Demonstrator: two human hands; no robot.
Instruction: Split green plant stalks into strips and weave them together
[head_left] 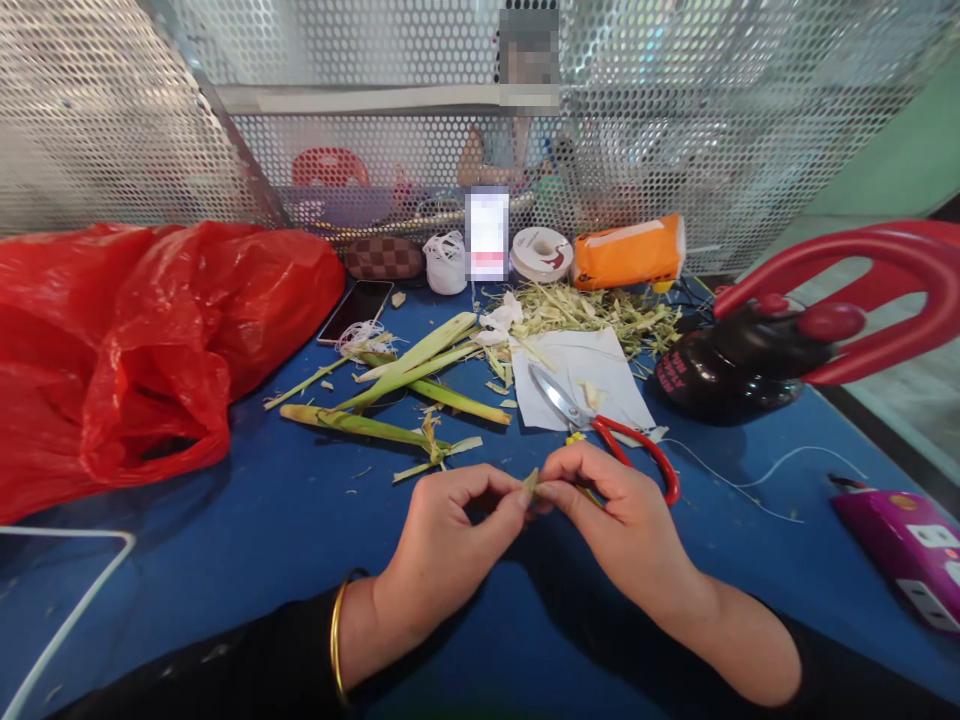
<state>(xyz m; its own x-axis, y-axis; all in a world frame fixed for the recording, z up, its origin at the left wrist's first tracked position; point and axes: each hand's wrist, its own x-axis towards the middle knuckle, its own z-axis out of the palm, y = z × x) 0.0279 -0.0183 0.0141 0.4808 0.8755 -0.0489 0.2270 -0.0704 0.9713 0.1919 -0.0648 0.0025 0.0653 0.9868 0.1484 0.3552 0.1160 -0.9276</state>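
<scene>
Both hands meet over the front middle of the blue table. My left hand (457, 540) pinches a small piece of green leaf (532, 480) between thumb and forefinger. On its other side, my right hand (615, 510) pinches the same piece; its lower part is hidden by the fingers. Just behind my right hand lie scissors (574, 410) with red handles, their blades resting on a white paper sheet (622, 385). Several green stalks (420, 365) lie crossed beyond my left hand. A heap of shredded green strips (600, 310) lies behind the paper.
A red plastic bag (165, 350) fills the left. A dark phone (356, 312), a white spool (541, 254), a lit phone (487, 235) and an orange packet (630, 252) line the back. At right are a black jug (727, 370) and a purple power strip (900, 550). A person sits behind the perforated screen.
</scene>
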